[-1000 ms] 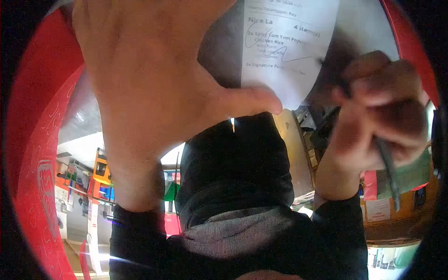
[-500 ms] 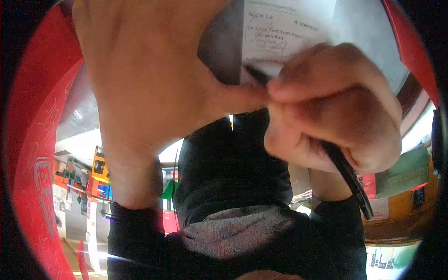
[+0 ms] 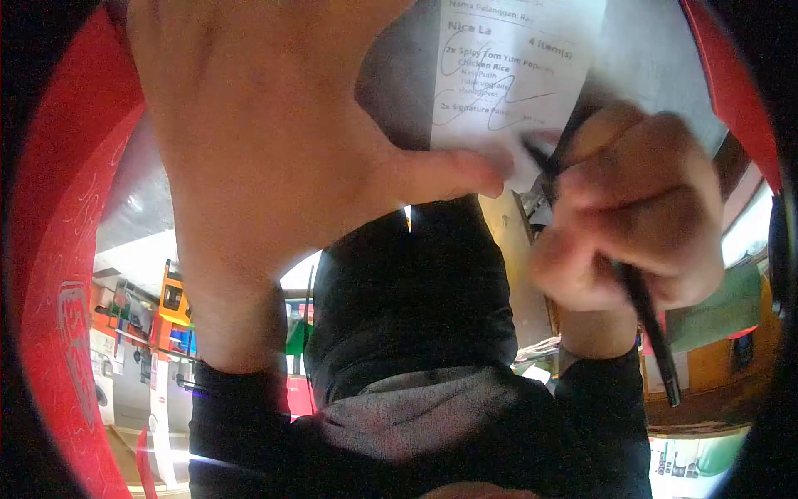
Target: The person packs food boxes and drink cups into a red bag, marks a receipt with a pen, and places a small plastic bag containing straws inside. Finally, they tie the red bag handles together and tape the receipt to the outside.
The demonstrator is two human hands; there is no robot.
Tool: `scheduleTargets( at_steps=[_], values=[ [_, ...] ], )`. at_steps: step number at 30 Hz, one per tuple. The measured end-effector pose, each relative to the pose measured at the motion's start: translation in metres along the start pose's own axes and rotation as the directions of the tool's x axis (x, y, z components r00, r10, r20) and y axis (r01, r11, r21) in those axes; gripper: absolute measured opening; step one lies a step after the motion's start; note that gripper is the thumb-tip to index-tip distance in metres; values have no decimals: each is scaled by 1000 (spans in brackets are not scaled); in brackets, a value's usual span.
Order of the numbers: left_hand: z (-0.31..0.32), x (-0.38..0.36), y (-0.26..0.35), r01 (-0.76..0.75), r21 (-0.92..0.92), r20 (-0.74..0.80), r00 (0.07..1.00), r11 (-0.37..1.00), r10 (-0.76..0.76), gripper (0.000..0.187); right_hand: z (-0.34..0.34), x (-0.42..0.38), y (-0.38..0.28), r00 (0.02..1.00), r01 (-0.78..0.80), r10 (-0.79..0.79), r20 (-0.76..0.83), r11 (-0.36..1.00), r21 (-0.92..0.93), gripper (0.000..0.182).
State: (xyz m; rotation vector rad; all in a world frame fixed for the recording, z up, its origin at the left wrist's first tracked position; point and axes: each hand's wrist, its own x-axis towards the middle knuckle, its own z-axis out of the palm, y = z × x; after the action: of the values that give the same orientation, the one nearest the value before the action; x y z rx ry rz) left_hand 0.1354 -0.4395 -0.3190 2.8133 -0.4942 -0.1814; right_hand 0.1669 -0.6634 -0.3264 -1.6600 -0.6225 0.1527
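Observation:
A printed white receipt (image 3: 582, 33) lies under my hands at the top of the head view. Its text includes "Nice La" and "4 item(s)", and looping pen strokes cross the item lines. My left hand (image 3: 258, 133) is stretched flat on the left, back upward. Its thumb lies across the receipt's lower end, while the fingertips run out of view at the top. A black pen (image 3: 657, 341) is gripped in my right hand (image 3: 636, 208), tip pointing up and left at the receipt's lower part. Whether the tip touches the paper cannot be made out.
Red panels with pale line drawings (image 3: 66, 249) curve along the left side, and a red edge (image 3: 740, 100) shows at upper right. Black clothing (image 3: 407, 308) fills the lower middle. Behind are a yellow object (image 3: 173, 299) and shelving at left, and a brown wooden surface (image 3: 706, 407) at right.
My right hand has moved right and slightly down with the pen, uncovering more of the receipt and my left thumb. A large pen stroke now shows lower on the receipt. My left hand stays put.

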Motion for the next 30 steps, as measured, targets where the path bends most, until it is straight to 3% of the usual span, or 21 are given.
scheduleTargets(
  at_steps=[10, 14, 17, 18, 21, 22, 23, 24, 25, 26, 27, 29, 30],
  values=[
    [-4, 9, -2, 10, 1, -17, 1000, 1000, -10, 96, -17, 9, -8, 979, 24, -5, 206, 996, -90, 23],
    [-1, 27, -11, 35, -3, -18, 999, 999, -35, 97, -29, 6, -20, 994, -38, 62, 90, 967, -252, 26],
    [-13, 34, -10, 62, -21, -28, 998, 998, -63, 97, -45, 14, -59, 985, -40, 11, -170, 985, -169, 25],
    [-16, 33, -13, 66, -64, -58, 996, 996, -70, 94, -54, 31, -68, 973, 34, -88, -212, 969, -244, 21],
    [-20, 28, -19, 78, -154, -90, 992, 985, -93, 90, -80, 81, -90, 936, 14, -156, -316, 913, -408, 19],
    [-25, 29, -21, 90, -151, -71, 992, 984, -102, 93, -78, 101, -86, 904, -34, -109, -413, 946, -323, 20],
    [-27, 28, -16, 105, -150, -49, 992, 983, -113, 96, -83, 117, -93, 903, -213, 89, -421, 943, -256, 18],
    [-26, 28, -12, 114, -172, -52, 991, 978, -125, 94, -86, 139, -88, 939, -183, 59, -338, 920, -346, 14],
    [-42, 31, -13, 122, -166, -77, 988, 979, -136, 93, -83, 171, -89, 972, -234, 194, -132, 837, -495, 15],
    [-40, 28, -14, 131, -184, -76, 986, 974, -147, 91, -76, 181, -61, 996, -87, 75, -50, 936, -340, 21],
    [-38, 25, -17, 122, -233, -125, 980, 965, -154, 88, -71, 186, -69, 975, -201, 220, -15, 860, -468, 32],
    [-35, 19, -22, 94, -331, -211, 963, 939, -170, 82, -73, 185, -93, 992, -56, 109, 57, 815, -576, 60],
    [-37, 17, -23, 100, -313, -212, 962, 945, -172, 79, -83, 177, -101, 977, -87, 191, 95, 766, -637, 69]
  ],
)
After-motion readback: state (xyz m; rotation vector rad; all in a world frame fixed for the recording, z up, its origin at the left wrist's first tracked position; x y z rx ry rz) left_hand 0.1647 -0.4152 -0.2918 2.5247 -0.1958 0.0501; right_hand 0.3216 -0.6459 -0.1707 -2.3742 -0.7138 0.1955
